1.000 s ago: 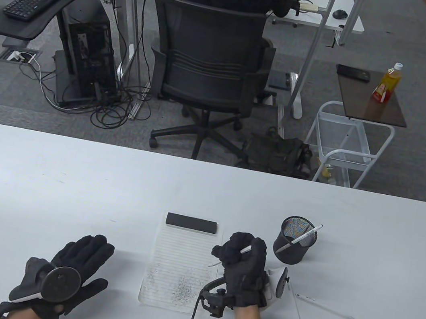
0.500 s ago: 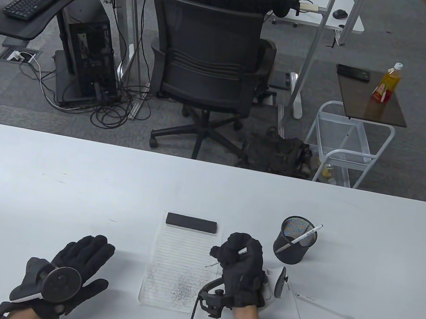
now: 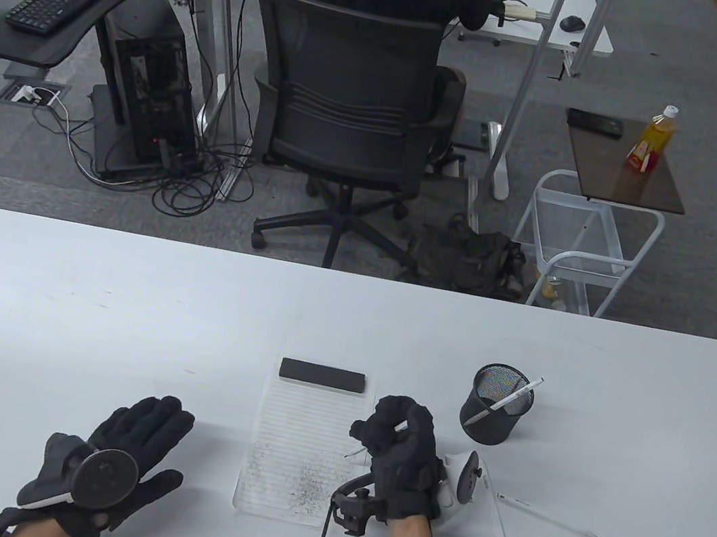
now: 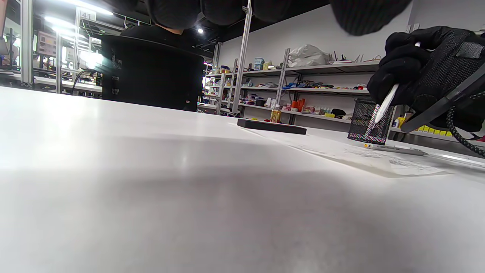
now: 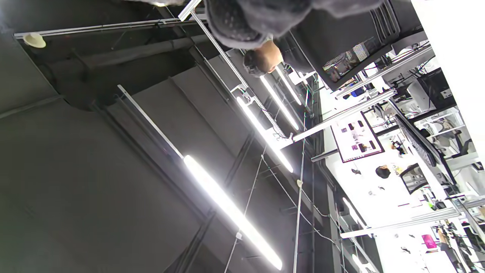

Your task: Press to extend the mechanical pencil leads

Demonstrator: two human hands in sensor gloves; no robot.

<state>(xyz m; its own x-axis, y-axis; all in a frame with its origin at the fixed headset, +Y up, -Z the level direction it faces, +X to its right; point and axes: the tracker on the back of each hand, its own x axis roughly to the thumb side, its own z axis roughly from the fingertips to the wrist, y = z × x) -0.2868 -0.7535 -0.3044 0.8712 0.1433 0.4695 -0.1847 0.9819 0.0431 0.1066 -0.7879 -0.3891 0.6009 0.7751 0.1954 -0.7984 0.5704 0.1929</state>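
My right hand (image 3: 398, 434) grips a white mechanical pencil (image 3: 357, 450) in a closed fist above the right edge of the lined paper (image 3: 295, 443). The pencil's tip points down-left toward the paper. The pencil also shows in the left wrist view (image 4: 385, 104), tip just above the sheet, held by the right hand (image 4: 413, 72). My left hand (image 3: 126, 449) rests flat on the table with fingers spread, holding nothing. Two more white pencils (image 3: 547, 518) lie on the table to the right of my right hand. Another pencil (image 3: 512, 398) stands in the black mesh cup (image 3: 496, 406).
A black bar (image 3: 322, 375) weighs down the top of the paper. The paper's lower part is covered with scribble marks. The white table (image 3: 116, 324) ends at its far edge, with an office chair (image 3: 351, 109) and a cart (image 3: 585, 245) beyond.
My right hand has shifted slightly left and toward me with the pencil; less of the pencil's top end shows above the fist. The left hand has not moved.
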